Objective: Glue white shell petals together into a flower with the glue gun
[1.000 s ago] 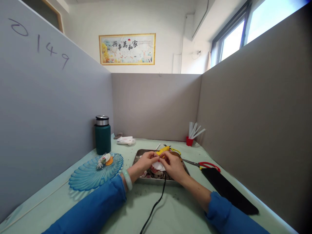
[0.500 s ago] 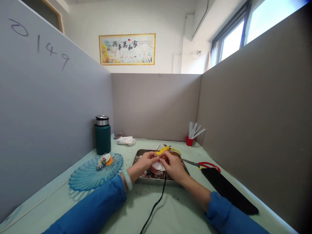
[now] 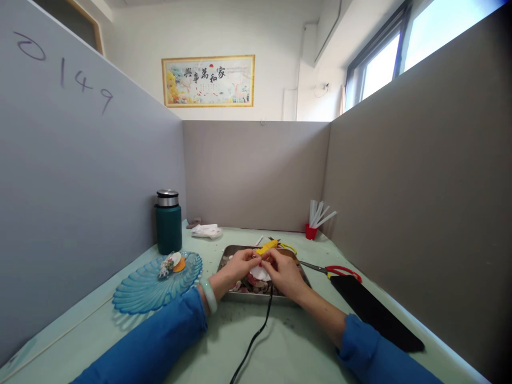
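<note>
Both hands meet over a metal tray (image 3: 228, 255) filled with several shells. My left hand (image 3: 236, 268) is closed in a pinch on a small piece between the fingertips; I cannot make out what it is. My right hand (image 3: 283, 273) is closed too, its fingertips touching the same spot, above a white shell (image 3: 259, 273) in the tray. A yellow glue gun (image 3: 267, 247) lies at the tray's far edge, and its black cord (image 3: 256, 333) runs toward me under my right hand.
A blue glass shell-shaped plate (image 3: 154, 285) with a few shells lies left. A green flask (image 3: 168, 222) stands behind it. Red-handled scissors (image 3: 336, 271) and a black flat pad (image 3: 374, 313) lie right. A red cup (image 3: 311, 231) with white sticks stands at the back. Grey partitions enclose the desk.
</note>
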Action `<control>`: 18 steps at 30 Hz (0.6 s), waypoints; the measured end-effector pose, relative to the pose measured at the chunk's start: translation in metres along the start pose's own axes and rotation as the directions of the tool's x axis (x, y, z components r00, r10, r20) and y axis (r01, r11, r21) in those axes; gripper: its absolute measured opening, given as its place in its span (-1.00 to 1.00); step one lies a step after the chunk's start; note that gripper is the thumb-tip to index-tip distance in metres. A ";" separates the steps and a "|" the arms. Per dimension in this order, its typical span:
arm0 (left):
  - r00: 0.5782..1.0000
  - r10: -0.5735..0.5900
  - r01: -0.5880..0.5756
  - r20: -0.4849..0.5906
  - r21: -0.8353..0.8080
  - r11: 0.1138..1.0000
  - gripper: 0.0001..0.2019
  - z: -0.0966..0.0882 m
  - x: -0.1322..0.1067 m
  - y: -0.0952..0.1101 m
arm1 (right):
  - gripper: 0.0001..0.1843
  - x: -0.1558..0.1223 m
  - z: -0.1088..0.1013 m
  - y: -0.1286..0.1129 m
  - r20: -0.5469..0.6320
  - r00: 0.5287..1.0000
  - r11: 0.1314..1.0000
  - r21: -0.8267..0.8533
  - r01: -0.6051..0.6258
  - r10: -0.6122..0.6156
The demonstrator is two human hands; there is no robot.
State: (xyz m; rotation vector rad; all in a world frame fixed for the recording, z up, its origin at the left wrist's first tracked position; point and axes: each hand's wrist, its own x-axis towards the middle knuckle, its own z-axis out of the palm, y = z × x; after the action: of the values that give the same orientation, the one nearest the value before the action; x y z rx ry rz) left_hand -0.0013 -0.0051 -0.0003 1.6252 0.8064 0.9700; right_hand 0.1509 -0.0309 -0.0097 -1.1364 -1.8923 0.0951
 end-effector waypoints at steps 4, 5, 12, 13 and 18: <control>1.000 0.001 -0.001 0.003 0.016 1.000 -0.62 -0.001 0.001 -0.002 | -0.86 0.000 0.000 0.000 -0.005 1.000 1.000 0.005 -0.004 0.004; 1.000 0.005 -0.005 0.004 0.020 1.000 -0.62 -0.001 0.001 -0.002 | -0.86 0.000 0.000 0.000 -0.003 1.000 1.000 0.005 -0.005 0.005; 1.000 0.009 -0.010 0.014 0.038 0.999 -0.64 -0.002 0.002 -0.004 | -0.86 0.000 0.001 0.001 0.029 1.000 1.000 0.003 -0.007 0.007; 1.000 0.004 -0.005 0.018 0.041 0.999 -0.65 -0.002 0.002 -0.004 | -0.86 0.000 0.001 0.001 0.035 0.999 1.000 0.000 -0.007 0.007; 1.000 -0.012 0.010 0.028 0.058 0.998 -0.65 -0.002 0.002 -0.004 | -0.86 0.000 0.002 0.003 0.057 0.998 1.000 -0.016 -0.013 0.014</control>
State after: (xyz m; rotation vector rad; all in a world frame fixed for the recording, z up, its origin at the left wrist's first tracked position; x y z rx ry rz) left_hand -0.0023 -0.0017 -0.0035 1.6791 0.8305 0.9210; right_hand 0.1511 -0.0286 -0.0120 -1.1680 -1.9389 0.1221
